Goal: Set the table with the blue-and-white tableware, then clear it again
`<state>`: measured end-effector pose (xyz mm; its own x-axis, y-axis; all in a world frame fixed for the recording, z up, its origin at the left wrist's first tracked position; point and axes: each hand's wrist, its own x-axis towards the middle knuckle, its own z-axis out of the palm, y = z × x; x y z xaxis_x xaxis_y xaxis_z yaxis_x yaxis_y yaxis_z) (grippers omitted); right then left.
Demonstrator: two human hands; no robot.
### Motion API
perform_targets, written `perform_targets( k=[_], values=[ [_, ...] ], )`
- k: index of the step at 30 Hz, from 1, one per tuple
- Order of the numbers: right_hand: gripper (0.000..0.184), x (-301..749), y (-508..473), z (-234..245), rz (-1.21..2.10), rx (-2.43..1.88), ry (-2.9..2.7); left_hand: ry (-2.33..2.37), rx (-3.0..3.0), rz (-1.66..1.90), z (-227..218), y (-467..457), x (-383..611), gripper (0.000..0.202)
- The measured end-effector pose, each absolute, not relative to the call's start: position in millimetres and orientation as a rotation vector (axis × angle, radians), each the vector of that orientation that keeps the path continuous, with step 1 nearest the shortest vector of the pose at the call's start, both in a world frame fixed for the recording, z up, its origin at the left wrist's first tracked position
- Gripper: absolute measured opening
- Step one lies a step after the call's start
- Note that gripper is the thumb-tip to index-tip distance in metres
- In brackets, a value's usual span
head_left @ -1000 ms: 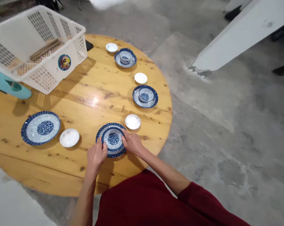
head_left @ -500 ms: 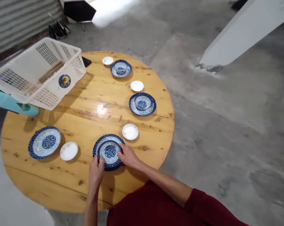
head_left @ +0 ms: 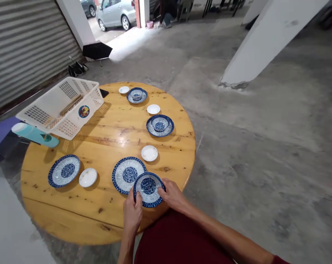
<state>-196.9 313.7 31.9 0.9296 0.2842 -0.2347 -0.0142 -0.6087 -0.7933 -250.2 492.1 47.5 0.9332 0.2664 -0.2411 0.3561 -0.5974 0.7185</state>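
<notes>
Both my hands hold a blue-and-white patterned bowl (head_left: 148,188) lifted just off the near edge of the round wooden table (head_left: 105,143). My left hand (head_left: 133,213) grips its near left rim and my right hand (head_left: 173,196) grips its right rim. Beside the bowl, to the left and a little further away, lies a blue-and-white plate (head_left: 126,173) with nothing on it. A small white saucer (head_left: 149,153) sits just beyond that plate.
Two more plates carrying bowls (head_left: 160,125) (head_left: 137,95) stand along the right side, each with a white saucer (head_left: 153,109) (head_left: 124,90) nearby. At the left lie another plate (head_left: 64,171) and saucer (head_left: 88,177). A white plastic basket (head_left: 61,107) and a teal bottle (head_left: 35,134) occupy the far left.
The bowl was lifted off the plate and drawn toward me and to the right, in both hands. The camera tilted up, showing more of the floor and a shutter.
</notes>
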Motion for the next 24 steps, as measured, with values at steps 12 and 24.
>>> perform_targets(
  k=[12,24],
  values=[
    [0.012,-295.7,273.4,24.3,0.415,-2.098,0.039,0.289,2.182,-0.343,33.2,454.1,-319.9,0.035],
    [0.021,-261.1,186.6,15.6,0.299,-2.087,0.065,0.231,2.274,-0.301,44.9,365.4,-273.0,0.032]
  ],
)
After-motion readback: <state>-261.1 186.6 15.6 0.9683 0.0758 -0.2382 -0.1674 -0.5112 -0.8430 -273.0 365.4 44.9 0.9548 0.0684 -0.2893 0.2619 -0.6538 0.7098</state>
